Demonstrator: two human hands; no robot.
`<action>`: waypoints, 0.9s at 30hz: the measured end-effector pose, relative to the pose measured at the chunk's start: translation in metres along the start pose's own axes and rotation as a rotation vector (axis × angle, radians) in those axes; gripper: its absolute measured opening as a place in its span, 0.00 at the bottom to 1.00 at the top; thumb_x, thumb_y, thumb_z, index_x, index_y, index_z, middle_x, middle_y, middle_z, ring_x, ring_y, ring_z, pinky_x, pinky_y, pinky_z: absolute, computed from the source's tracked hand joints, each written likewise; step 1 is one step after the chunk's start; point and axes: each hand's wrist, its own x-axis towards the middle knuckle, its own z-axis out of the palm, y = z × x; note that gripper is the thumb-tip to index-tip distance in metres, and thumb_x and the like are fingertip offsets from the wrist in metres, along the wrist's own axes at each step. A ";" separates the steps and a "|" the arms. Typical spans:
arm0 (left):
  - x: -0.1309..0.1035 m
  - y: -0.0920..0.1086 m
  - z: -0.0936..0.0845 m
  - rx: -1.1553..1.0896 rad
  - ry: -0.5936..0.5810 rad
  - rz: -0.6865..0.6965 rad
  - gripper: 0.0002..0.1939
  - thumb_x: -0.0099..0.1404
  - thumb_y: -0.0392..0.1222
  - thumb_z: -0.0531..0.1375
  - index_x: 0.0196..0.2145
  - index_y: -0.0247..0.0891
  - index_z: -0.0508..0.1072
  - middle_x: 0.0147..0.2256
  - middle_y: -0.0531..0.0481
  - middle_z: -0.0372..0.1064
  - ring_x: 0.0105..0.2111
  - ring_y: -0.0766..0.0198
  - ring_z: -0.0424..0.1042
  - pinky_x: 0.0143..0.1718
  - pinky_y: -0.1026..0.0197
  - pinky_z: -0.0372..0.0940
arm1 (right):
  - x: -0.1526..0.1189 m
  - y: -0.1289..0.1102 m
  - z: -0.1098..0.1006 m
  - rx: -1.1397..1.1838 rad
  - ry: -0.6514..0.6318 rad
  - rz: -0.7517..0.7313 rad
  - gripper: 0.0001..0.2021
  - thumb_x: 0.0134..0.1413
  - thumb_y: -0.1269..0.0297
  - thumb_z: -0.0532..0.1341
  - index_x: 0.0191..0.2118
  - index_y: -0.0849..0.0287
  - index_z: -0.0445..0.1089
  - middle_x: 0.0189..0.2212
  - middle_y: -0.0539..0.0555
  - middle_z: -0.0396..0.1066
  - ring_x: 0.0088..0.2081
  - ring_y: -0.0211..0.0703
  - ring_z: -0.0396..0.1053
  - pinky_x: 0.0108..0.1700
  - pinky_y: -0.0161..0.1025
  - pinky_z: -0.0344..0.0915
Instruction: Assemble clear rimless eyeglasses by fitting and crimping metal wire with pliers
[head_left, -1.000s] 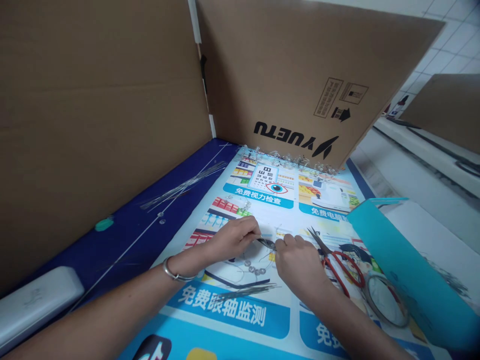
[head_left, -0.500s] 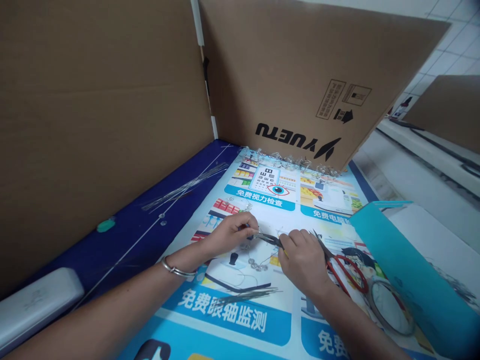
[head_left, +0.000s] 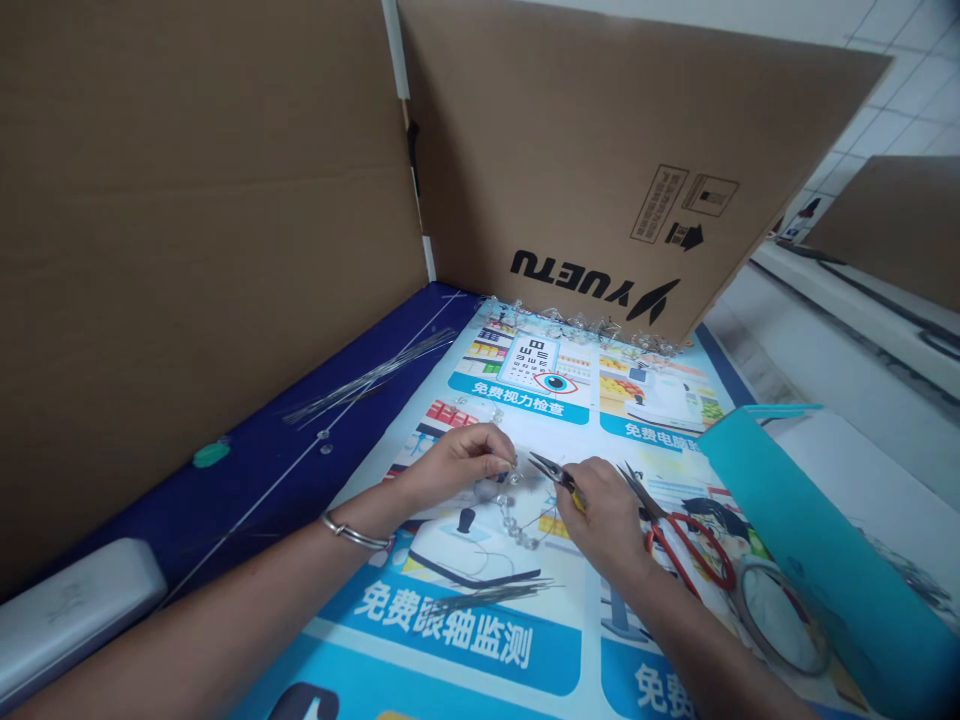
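Observation:
My left hand (head_left: 469, 463) is closed in a pinch on the top of a strand of clear beads (head_left: 511, 522) on thin wire. The strand hangs below the fingertips, its lower beads close to the printed sheet. Wrapped in my right hand (head_left: 604, 510) is a pair of pliers (head_left: 553, 468) with dark jaws and yellow handles. The jaws sit slightly apart, just right of the left fingertips, touching no bead that I can see. Cut wires (head_left: 495, 597) lie on the sheet below the hands.
Red-handled scissors (head_left: 694, 550) and a roll of tape (head_left: 780, 615) lie at the right beside a teal box (head_left: 825, 540). More wires (head_left: 371, 375) rest on the blue cloth at left. Cardboard panels (head_left: 600, 150) stand behind, with beaded wire pieces (head_left: 585, 325) along their foot.
The pliers have come away from the left fingertips, and their jaws have parted a little. The bead strand now hangs more plainly below the left hand.

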 end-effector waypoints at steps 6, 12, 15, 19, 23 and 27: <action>-0.001 -0.002 0.000 -0.141 -0.045 -0.022 0.07 0.55 0.37 0.61 0.27 0.32 0.65 0.30 0.48 0.67 0.30 0.67 0.67 0.32 0.62 0.63 | 0.000 0.002 0.003 0.008 -0.022 -0.002 0.09 0.52 0.67 0.52 0.36 0.59 0.68 0.30 0.53 0.64 0.36 0.41 0.60 0.38 0.36 0.56; -0.001 0.001 0.001 -0.166 -0.056 -0.031 0.07 0.55 0.37 0.61 0.27 0.32 0.65 0.28 0.49 0.67 0.27 0.68 0.67 0.30 0.63 0.62 | 0.000 0.002 0.005 0.038 -0.046 0.004 0.09 0.52 0.66 0.53 0.37 0.60 0.68 0.31 0.53 0.64 0.37 0.41 0.60 0.40 0.36 0.56; -0.001 0.002 0.001 -0.114 0.011 -0.066 0.07 0.55 0.38 0.60 0.27 0.32 0.65 0.26 0.50 0.67 0.25 0.70 0.65 0.27 0.66 0.61 | 0.000 0.002 0.006 0.071 -0.030 0.014 0.09 0.52 0.66 0.53 0.38 0.60 0.67 0.32 0.53 0.65 0.37 0.41 0.60 0.41 0.37 0.56; 0.003 -0.001 -0.003 -0.087 0.227 -0.104 0.07 0.57 0.40 0.59 0.29 0.34 0.65 0.24 0.54 0.65 0.22 0.72 0.64 0.23 0.68 0.59 | 0.001 0.003 0.004 0.143 0.017 0.056 0.09 0.53 0.64 0.53 0.39 0.59 0.66 0.33 0.53 0.65 0.38 0.41 0.61 0.41 0.37 0.58; 0.006 -0.007 -0.005 -0.120 0.358 -0.110 0.07 0.57 0.41 0.58 0.28 0.35 0.63 0.23 0.55 0.64 0.20 0.73 0.63 0.22 0.69 0.59 | 0.001 0.001 0.003 0.219 0.063 0.020 0.10 0.54 0.59 0.55 0.38 0.60 0.64 0.34 0.54 0.64 0.38 0.41 0.61 0.40 0.37 0.59; 0.006 -0.011 0.000 -0.134 0.386 -0.139 0.09 0.56 0.43 0.58 0.29 0.35 0.64 0.23 0.55 0.64 0.19 0.72 0.64 0.22 0.69 0.59 | 0.000 -0.002 0.006 0.238 0.047 -0.122 0.16 0.48 0.52 0.59 0.37 0.60 0.63 0.33 0.55 0.64 0.38 0.43 0.61 0.39 0.39 0.60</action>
